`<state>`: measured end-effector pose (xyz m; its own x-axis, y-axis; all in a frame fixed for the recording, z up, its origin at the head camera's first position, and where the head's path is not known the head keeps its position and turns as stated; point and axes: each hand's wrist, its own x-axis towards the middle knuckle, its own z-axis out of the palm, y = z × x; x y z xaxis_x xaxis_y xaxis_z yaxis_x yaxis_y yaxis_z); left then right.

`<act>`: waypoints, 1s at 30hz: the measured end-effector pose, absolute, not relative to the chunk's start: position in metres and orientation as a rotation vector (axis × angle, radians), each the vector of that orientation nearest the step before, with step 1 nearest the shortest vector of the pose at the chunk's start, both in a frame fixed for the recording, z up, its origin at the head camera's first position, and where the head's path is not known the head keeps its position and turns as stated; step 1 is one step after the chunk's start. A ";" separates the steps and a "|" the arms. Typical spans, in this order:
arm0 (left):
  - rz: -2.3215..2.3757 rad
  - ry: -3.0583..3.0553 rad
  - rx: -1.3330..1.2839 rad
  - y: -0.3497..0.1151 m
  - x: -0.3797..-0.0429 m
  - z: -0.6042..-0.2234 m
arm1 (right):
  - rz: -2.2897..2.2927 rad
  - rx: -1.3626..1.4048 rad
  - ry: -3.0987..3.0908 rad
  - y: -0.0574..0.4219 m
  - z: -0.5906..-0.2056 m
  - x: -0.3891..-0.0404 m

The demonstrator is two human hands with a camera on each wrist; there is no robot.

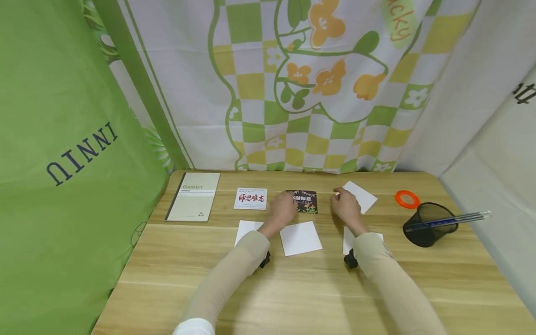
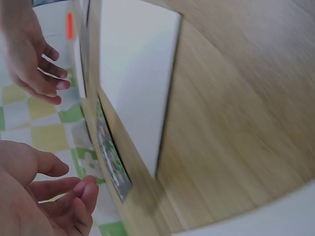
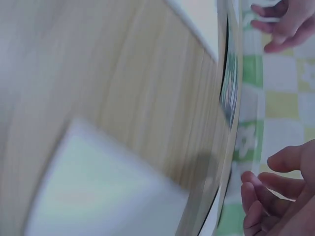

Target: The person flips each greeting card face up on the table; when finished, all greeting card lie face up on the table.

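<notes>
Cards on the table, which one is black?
The flower-printed card partly hidden by the left hand; the other cards look mainly white.

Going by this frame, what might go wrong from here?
The left hand is close to the dark card and might nudge it askew. The right sleeve overlaps a white card in the head view and could brush it. Both cards lie flat, so picking one up may be fiddly.
</notes>
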<state>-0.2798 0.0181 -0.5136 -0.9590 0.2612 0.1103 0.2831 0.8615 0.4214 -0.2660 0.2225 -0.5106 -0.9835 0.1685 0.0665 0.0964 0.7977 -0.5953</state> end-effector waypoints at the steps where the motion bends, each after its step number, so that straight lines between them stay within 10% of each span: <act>1: -0.671 -2.975 -0.445 0.021 -0.278 -0.512 | 0.932 -0.222 -2.852 0.229 -0.511 -0.266; 30: -0.412 -2.993 -0.805 0.119 -0.257 -0.524 | 0.688 -0.251 -3.183 0.313 -0.510 -0.276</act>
<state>-0.2573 0.1186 -0.5237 -0.8675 0.4907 0.0818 0.4946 0.8329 0.2482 -0.2761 0.3135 -0.5102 -0.9804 0.1231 -0.1538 0.1756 0.8999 -0.3992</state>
